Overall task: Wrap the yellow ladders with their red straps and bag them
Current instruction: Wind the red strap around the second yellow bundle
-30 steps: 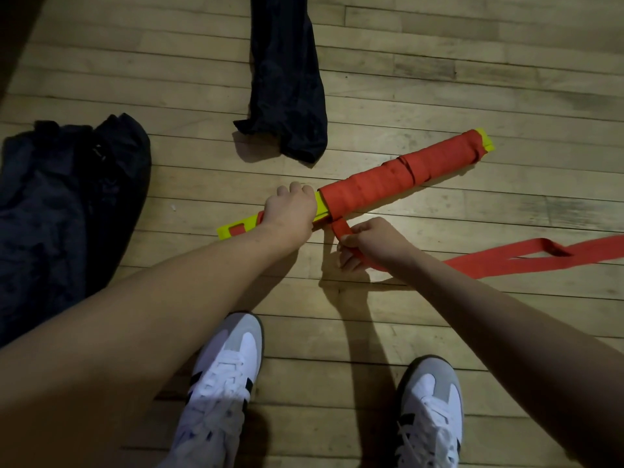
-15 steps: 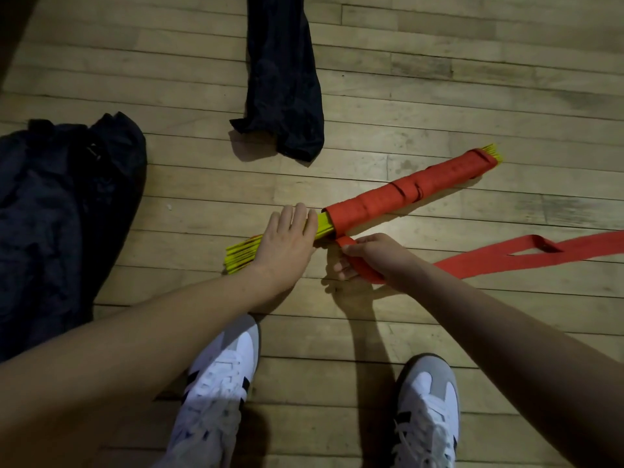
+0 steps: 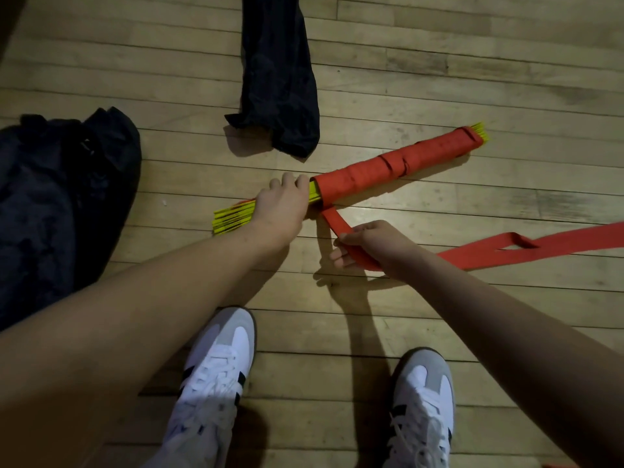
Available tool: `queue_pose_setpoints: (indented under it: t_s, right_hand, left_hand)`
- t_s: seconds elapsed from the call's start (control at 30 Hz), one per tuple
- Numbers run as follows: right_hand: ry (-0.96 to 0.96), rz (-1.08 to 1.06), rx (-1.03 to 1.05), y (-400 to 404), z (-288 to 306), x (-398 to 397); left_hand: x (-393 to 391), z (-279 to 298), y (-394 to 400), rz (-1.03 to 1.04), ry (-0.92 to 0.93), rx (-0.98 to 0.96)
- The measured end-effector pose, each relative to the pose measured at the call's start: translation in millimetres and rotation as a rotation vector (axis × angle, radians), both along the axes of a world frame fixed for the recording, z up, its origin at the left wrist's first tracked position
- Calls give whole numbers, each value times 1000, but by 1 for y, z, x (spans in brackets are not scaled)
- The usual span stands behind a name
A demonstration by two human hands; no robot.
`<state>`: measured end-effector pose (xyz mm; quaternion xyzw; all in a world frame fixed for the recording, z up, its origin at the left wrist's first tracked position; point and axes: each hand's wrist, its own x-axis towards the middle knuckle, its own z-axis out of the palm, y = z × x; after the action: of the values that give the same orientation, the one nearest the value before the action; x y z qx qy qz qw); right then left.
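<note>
My left hand (image 3: 280, 207) clamps the yellow ladder bundle (image 3: 233, 217) against the floor (image 3: 439, 79) so it cannot roll, while my right hand (image 3: 366, 243) pinches the red strap (image 3: 332, 221), keeping it taut for winding.

Black bag (image 3: 280, 79) (limp) blocks floor (image 3: 472, 62) beyond bundle (image 3: 398, 167).

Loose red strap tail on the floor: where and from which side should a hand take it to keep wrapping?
Probably close to the roll, where the right hand already pinches the red strap. It rises flat from under the ladder bundle there, so pinch across its faces from the near side. Farther right the strap lies slack and twisted on the wooden floor.
</note>
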<state>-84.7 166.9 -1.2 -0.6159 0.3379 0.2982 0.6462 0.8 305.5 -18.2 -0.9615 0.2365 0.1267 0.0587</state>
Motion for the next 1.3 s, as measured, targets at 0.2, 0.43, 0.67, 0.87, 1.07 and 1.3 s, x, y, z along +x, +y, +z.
queue_pose_setpoints:
  t_s: [0.2, 0.43, 0.67, 0.87, 1.07, 1.3]
  right_hand:
    - [37, -53, 159, 4, 2, -2]
    - [73, -62, 130, 4, -5, -12]
    - [66, -56, 81, 6, -5, -11]
    - [30, -38, 18, 8, -5, -4]
    - [-20, 39, -81, 4, -3, -6]
    - [-71, -43, -60, 4, -3, 7]
  left_hand:
    - [-25, -12, 10, -208, -96, 34]
    - [-41, -12, 23, -237, 60, -92]
    - [-30, -7, 12, -85, 139, -22]
    - [-27, -6, 13, -110, 79, -5]
    - [-17, -3, 4, -24, 90, 4]
    - [5, -2, -9, 3, 19, 24]
